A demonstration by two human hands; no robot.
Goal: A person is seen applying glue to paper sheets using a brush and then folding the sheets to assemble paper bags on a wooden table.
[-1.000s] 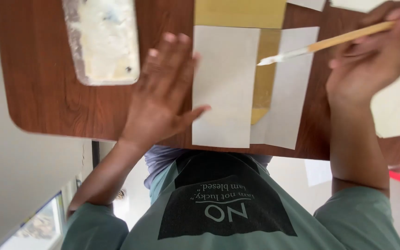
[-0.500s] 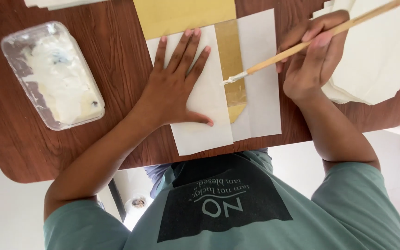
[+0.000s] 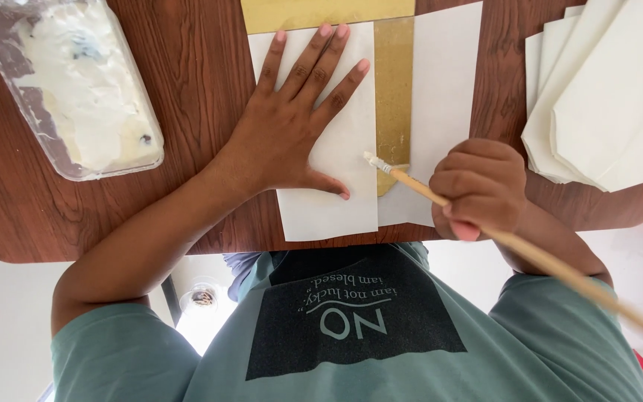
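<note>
- A dark wood-grain table (image 3: 202, 112) fills the upper part of the view, with pale floor below its rounded edge.
- A white paper sheet (image 3: 340, 186) lies flat near the table's front edge, over a gold sheet (image 3: 394, 89) that shows as a strip between it and a second white sheet (image 3: 444, 89) to the right.
- The left hand (image 3: 292, 134) lies palm down on the white paper sheet, fingers spread and straight, gripping nothing.
- The right hand (image 3: 478, 186) is curled closed around a thin wooden brush (image 3: 426, 192), whose pale tip touches the gold strip just beside the paper's right edge.
- The brush handle runs out past the hand toward the lower right, blurred there.
- A stack of cream folded papers (image 3: 604, 97) sits at the right, well apart from the hands.
- A clear plastic tray (image 3: 68, 82) of white paste, perhaps glue, sits at the far left.
</note>
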